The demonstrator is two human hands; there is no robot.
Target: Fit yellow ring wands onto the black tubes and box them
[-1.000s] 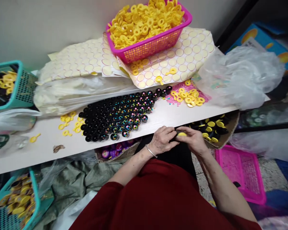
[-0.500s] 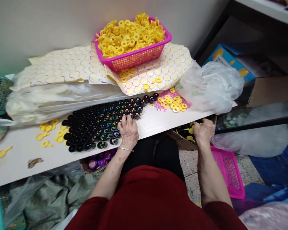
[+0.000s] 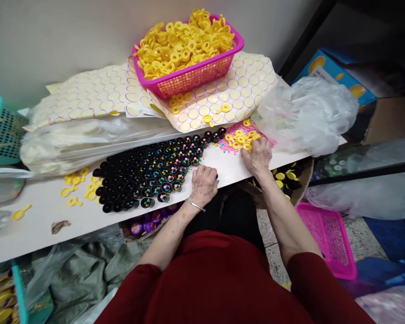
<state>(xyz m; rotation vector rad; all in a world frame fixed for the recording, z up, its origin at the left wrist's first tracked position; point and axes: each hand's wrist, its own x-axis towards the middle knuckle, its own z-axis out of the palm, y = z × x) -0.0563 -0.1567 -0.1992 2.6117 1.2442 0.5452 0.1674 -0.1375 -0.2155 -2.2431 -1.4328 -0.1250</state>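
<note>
My left hand (image 3: 203, 185) is closed at the table's front edge, just right of the cup rows. A dark bit of a small black cup (image 3: 216, 176) shows at its fingers. Curled fingers of my right hand (image 3: 257, 157) touch the pile of yellow ring pieces with tabs (image 3: 238, 139); their tips are hidden. Under that pile, tiny pink beads (image 3: 227, 147) are spread. Black cups (image 3: 155, 173) stand packed in rows on the white table (image 3: 222, 168), many with coloured beads inside.
A pink basket (image 3: 192, 83) heaped with yellow ring pieces rests on sticker sheets (image 3: 253, 83). Clear plastic bags (image 3: 310, 114) lie at right. Below the edge is a carton of black and yellow pieces (image 3: 285, 180). A teal basket (image 3: 6, 135) stands at left.
My right hand has come up from the carton below the table to the yellow ring pieces. My left hand has moved right, away from the cup rows.
</note>
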